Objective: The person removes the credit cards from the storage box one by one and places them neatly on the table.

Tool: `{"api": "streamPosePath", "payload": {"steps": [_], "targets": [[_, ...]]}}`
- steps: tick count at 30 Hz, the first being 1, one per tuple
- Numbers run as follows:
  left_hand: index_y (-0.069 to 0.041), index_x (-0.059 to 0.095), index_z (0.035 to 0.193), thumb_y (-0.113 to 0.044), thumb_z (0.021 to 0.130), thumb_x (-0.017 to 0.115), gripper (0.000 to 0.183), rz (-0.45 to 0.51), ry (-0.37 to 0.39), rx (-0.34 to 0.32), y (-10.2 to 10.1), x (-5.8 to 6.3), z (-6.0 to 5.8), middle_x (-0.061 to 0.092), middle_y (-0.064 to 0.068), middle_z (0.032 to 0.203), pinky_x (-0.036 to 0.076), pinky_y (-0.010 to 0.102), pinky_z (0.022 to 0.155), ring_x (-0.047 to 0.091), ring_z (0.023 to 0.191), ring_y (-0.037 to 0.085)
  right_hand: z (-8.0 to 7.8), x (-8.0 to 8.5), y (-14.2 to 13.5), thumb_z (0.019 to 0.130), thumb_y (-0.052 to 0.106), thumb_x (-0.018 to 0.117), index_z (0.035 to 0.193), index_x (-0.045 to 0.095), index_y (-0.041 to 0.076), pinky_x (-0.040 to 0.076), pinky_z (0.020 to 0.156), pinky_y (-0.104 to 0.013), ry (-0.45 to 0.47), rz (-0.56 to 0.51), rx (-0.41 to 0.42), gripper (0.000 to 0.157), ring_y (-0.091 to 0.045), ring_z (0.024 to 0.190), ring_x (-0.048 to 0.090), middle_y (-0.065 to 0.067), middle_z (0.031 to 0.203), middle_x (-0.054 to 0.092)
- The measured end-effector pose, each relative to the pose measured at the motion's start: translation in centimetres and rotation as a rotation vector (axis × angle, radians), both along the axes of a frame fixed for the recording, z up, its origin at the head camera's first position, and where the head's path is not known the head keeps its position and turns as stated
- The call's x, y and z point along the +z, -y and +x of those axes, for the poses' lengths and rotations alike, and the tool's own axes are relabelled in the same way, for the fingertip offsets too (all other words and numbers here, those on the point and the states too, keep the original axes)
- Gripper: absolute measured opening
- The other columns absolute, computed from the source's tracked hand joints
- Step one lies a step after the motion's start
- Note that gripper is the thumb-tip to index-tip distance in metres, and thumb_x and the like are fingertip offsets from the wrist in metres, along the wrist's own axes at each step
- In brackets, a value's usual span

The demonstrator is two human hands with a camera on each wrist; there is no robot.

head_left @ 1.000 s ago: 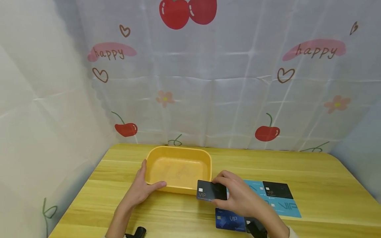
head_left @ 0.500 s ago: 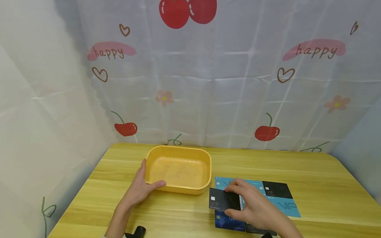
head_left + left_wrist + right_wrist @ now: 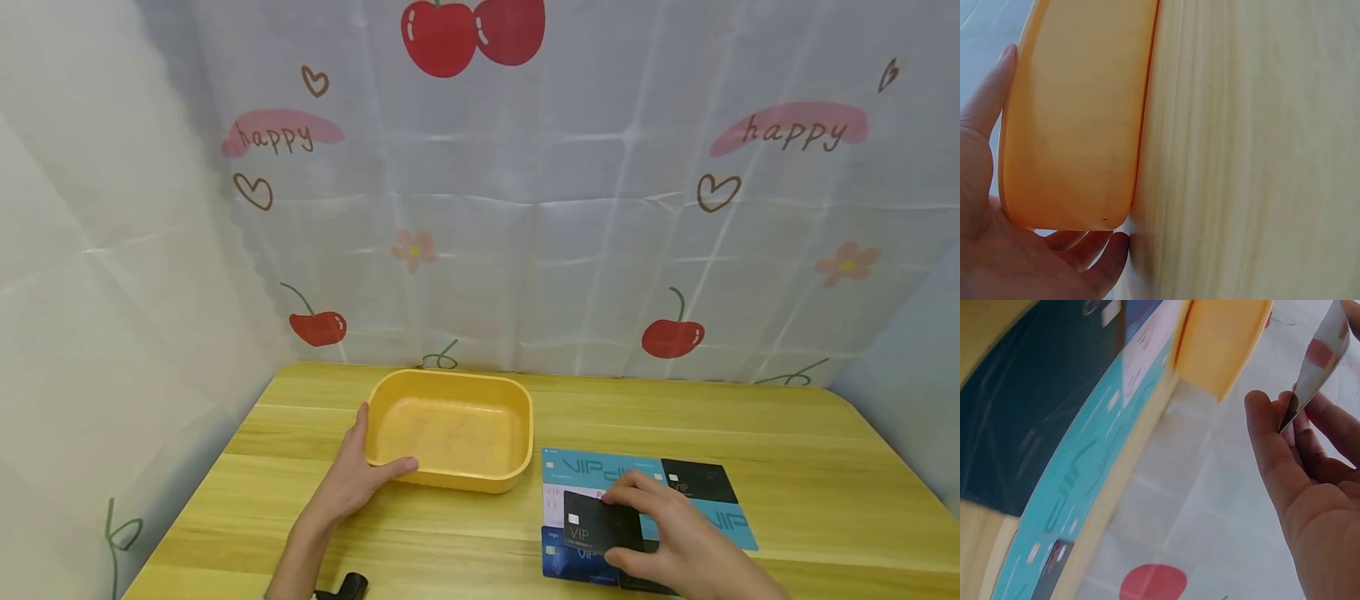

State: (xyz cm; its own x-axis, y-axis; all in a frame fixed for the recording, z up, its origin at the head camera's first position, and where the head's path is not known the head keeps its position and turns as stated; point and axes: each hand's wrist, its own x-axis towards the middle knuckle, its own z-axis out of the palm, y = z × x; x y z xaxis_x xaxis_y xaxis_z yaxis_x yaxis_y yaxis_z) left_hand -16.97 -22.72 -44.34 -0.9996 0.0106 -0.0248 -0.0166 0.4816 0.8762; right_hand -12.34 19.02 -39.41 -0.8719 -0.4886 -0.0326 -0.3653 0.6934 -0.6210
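Observation:
A yellow plastic tray (image 3: 472, 482) stands on the wooden table, with nothing in it. My left hand (image 3: 351, 479) grips its near left corner, thumb over the front rim and fingers along the side wall. My right hand (image 3: 678, 533) pinches a black VIP card (image 3: 596, 523) by its right end, thumb below and fingers above. This card is tilted over a group of flat cards and partly covers them. In the right wrist view the held card (image 3: 1321, 356) appears nearly edge-on, clear of the table.
Beneath the right hand lie light blue cards (image 3: 577, 467), a pale pink card (image 3: 553, 507), a dark blue card (image 3: 573, 568) and a black card (image 3: 701, 481) at the far right. A patterned cloth (image 3: 525, 250) hangs behind the table.
My right hand has carried the black card rightward and toward me, from beside the tray to above the other cards. The left hand and the tray have stayed put.

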Motion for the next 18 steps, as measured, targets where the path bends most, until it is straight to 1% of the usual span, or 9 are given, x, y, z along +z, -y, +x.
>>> {"api": "streamPosePath", "payload": {"steps": [3,8,11,16,18], "targets": [[-0.004,-0.009,0.157,-0.037,0.082,0.081,0.121,0.007,0.006,0.002,0.0,0.0,0.0,0.004,0.027,0.159,0.012,0.058,0.115,0.014,0.144,0.040,0.1,-0.3,-0.9,0.082,0.055,0.074,0.113,0.067,0.021,0.052,0.073,-0.032,-0.028,0.002,0.012,0.047,-0.012,0.095,0.050,0.009,0.109,0.053],[-0.005,-0.008,0.157,-0.038,0.082,0.081,0.121,0.012,0.010,0.004,-0.1,0.0,0.0,0.003,0.027,0.159,0.012,0.058,0.115,0.013,0.144,0.040,0.2,-0.9,-2.2,0.084,0.049,0.075,0.114,0.067,0.019,0.052,0.071,-0.030,-0.078,-0.002,0.051,0.043,-0.008,0.095,0.050,0.008,0.109,0.052],[-0.005,-0.008,0.157,-0.038,0.082,0.080,0.121,0.008,0.007,0.005,-0.1,0.0,0.0,0.004,0.027,0.159,0.013,0.058,0.115,0.014,0.144,0.040,0.4,-1.2,-2.9,0.084,0.047,0.076,0.114,0.067,0.019,0.052,0.071,-0.029,-0.089,0.009,0.050,0.042,-0.008,0.095,0.049,0.008,0.109,0.052],[-0.005,-0.008,0.157,-0.038,0.082,0.080,0.121,-0.001,0.010,0.009,-0.1,0.0,0.0,0.004,0.028,0.159,0.013,0.058,0.115,0.014,0.144,0.040,0.6,-2.0,-4.1,0.084,0.040,0.079,0.112,0.068,0.016,0.052,0.070,-0.028,-0.177,-0.003,0.062,0.039,-0.007,0.094,0.050,0.009,0.108,0.053],[-0.005,-0.008,0.157,-0.039,0.082,0.080,0.121,-0.002,0.011,0.009,-0.1,0.0,0.0,0.004,0.028,0.159,0.013,0.059,0.114,0.013,0.144,0.040,0.6,-2.3,-4.6,0.084,0.039,0.079,0.112,0.068,0.015,0.052,0.071,-0.029,-0.171,0.015,0.062,0.039,-0.006,0.094,0.049,0.008,0.108,0.053]]}}
